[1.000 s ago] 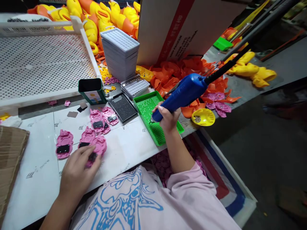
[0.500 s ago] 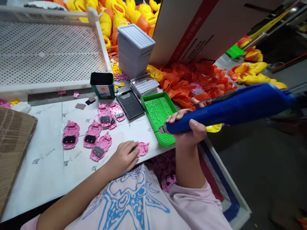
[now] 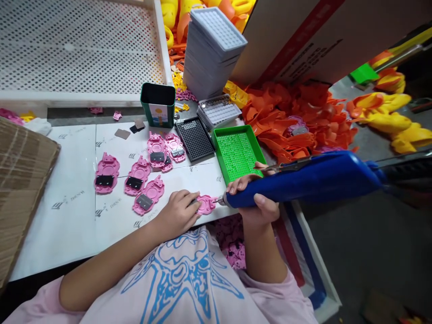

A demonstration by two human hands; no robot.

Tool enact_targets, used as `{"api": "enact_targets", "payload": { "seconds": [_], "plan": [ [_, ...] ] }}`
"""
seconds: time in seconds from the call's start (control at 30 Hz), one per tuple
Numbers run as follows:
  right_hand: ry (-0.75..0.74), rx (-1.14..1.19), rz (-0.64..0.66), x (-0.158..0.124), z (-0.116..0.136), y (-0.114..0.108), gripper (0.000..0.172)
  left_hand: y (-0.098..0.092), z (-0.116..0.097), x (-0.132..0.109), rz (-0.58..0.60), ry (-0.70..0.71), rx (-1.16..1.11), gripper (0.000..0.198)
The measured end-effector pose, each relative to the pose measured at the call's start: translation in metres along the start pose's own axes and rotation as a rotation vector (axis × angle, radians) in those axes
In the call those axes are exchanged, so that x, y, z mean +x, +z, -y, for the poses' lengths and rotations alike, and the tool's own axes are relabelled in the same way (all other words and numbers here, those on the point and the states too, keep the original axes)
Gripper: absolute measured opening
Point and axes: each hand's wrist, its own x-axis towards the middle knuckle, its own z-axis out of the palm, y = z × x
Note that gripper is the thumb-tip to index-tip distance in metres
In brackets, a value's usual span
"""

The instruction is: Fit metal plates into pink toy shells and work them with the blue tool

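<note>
My left hand (image 3: 180,210) lies at the table's front edge, fingers closed over a pink plastic casing (image 3: 206,204) and covering its left part. In my right hand (image 3: 251,195) is a blue electric screwdriver (image 3: 297,184), held almost level with its tip pointing left. The tip meets the right end of the casing; whether it sits on a screw is too small to tell. A thin metal strip, perhaps tweezers (image 3: 286,166), runs along the screwdriver's upper side by my fingers. Several similar pink casings (image 3: 107,171) with black or grey covers lie to the left.
Behind my right hand stands a green perforated tray (image 3: 236,153), beside a black grid tray (image 3: 195,139). Farther back are a dark green tin (image 3: 158,105), stacked white trays (image 3: 214,54) and a pile of orange parts (image 3: 283,121). A cardboard box (image 3: 27,193) borders the left.
My right hand has brought the screwdriver down and left, from over the green tray to the casing. My left hand stays on the casing. The camera view has shifted.
</note>
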Motion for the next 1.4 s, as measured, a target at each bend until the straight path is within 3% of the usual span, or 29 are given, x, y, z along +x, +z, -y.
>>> {"api": "enact_targets", "payload": {
  "seconds": [0.4,0.57,0.73,0.97,1.13,1.3,1.4],
  "plan": [
    [-0.033,-0.034,0.085,-0.004,-0.008,-0.001,0.028,0.002,-0.001,0.001,0.008,-0.008,-0.011,0.023],
    [-0.096,-0.114,0.150,-0.009,-0.008,-0.002,0.038,0.002,-0.003,0.001,-0.004,-0.018,0.003,0.022],
    [-0.143,-0.164,0.270,-0.011,-0.010,-0.003,0.036,0.002,-0.005,0.001,-0.014,-0.038,0.014,0.022],
    [-0.141,-0.138,0.326,-0.011,-0.016,-0.002,0.035,0.004,-0.005,0.000,-0.034,-0.029,0.012,0.023],
    [-0.084,-0.114,0.188,-0.004,-0.002,-0.001,0.027,0.001,-0.002,0.001,-0.044,-0.003,0.018,0.021],
    [-0.224,-0.173,-0.021,0.030,0.020,-0.002,0.025,-0.001,-0.001,0.002,-0.016,-0.006,-0.017,0.022],
    [-0.264,-0.181,-0.140,0.056,0.018,-0.007,0.024,0.000,0.000,0.002,-0.021,-0.010,-0.020,0.023]
  ]
}}
